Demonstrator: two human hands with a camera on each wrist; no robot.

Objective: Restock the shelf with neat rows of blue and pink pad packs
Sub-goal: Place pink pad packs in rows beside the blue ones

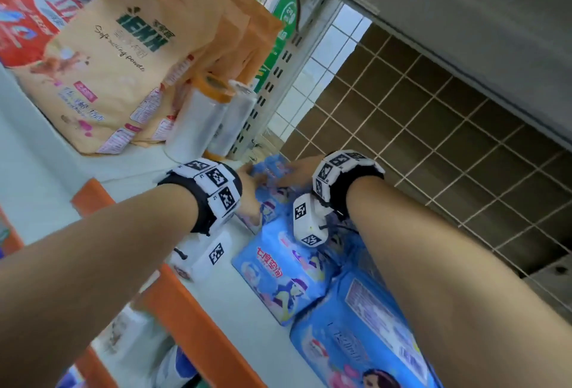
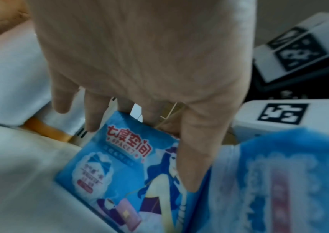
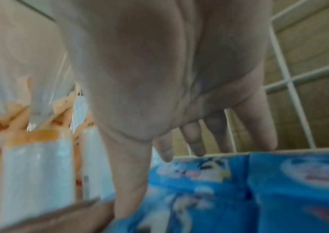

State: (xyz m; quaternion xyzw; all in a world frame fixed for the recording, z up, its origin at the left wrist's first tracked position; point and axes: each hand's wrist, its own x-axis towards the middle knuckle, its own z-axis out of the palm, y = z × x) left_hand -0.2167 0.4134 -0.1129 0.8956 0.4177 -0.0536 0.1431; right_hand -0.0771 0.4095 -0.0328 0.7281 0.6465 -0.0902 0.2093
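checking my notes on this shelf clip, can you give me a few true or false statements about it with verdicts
1. Both hands reach to the rearmost blue pad pack. True.
2. The packs in the row are pink. False: those in view are blue.
3. Tan powder bags stand on the same shelf. True.
4. The left hand holds a film roll. False: its thumb lies on the blue pack; the film rolls stand apart.
5. The right hand is clenched in a fist. False: its fingers are extended.
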